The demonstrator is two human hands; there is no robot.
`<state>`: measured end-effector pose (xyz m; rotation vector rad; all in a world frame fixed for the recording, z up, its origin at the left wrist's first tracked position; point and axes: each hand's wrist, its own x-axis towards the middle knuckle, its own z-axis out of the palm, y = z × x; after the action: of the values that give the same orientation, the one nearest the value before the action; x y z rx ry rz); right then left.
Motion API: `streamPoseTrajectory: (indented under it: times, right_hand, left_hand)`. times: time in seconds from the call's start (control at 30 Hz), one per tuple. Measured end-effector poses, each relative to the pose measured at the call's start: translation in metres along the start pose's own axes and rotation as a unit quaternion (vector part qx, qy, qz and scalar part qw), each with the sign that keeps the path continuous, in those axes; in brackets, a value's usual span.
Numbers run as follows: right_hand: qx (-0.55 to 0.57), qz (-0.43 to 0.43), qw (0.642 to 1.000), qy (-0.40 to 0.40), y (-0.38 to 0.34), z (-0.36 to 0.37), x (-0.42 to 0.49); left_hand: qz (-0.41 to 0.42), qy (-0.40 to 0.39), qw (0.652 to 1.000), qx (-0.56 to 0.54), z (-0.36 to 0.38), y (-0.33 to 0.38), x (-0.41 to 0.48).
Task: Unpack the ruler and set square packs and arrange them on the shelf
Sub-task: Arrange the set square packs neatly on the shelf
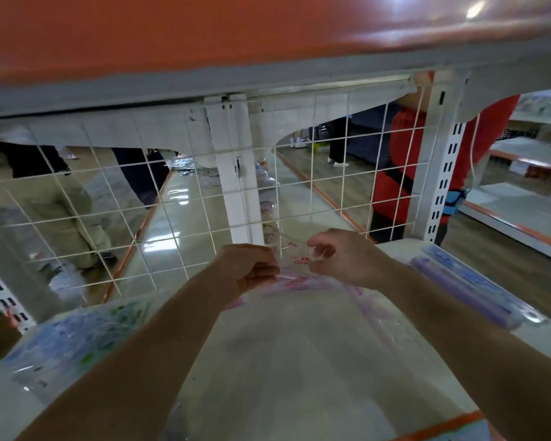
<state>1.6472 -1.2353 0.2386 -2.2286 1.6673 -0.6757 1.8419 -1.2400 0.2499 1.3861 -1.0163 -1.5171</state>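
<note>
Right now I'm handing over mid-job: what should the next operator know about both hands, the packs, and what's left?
Left hand pinches the far end of the clear bag.
Right hand pinches the same end, grips close together.
The bag lies on the shelf, a blue-green bundle to its left, purple packs to its right.
Done: purple packs laid out.
Left: open this bag, empty it, arrange; the bundle looks still wrapped.

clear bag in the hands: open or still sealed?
Cannot tell. The left hand and right hand pinch the clear bag at its far end; the mouth there is blurred.
</note>
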Motion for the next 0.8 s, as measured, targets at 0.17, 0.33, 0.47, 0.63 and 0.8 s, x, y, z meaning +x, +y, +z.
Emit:
streamPoseTrajectory:
  times: [0.17, 0.33, 0.47, 0.63, 0.8]
  right_hand:
    - [-0.033, -0.006, 0.999, 0.008, 0.006, -0.007, -0.001]
    - [-0.06, 0.003, 0.998, 0.002, 0.009, -0.013, -0.001]
    - [-0.072, -0.005, 0.997, 0.003, 0.012, -0.013, 0.006]
    - [-0.099, 0.0, 0.995, -0.029, 0.011, -0.01, 0.019]
    - [-0.095, 0.01, 0.994, -0.053, 0.009, 0.0, 0.03]
  left_hand:
    - [-0.002, -0.025, 1.0, -0.007, 0.01, 0.001, 0.006]
    - [-0.004, -0.038, 0.999, 0.008, 0.013, 0.002, 0.013]
    - [0.0, -0.023, 0.998, 0.055, 0.007, 0.002, 0.017]
    - [0.011, 0.021, 0.997, 0.079, -0.013, 0.005, 0.017]
    - [0.013, 0.056, 0.994, 0.088, -0.035, 0.005, 0.016]
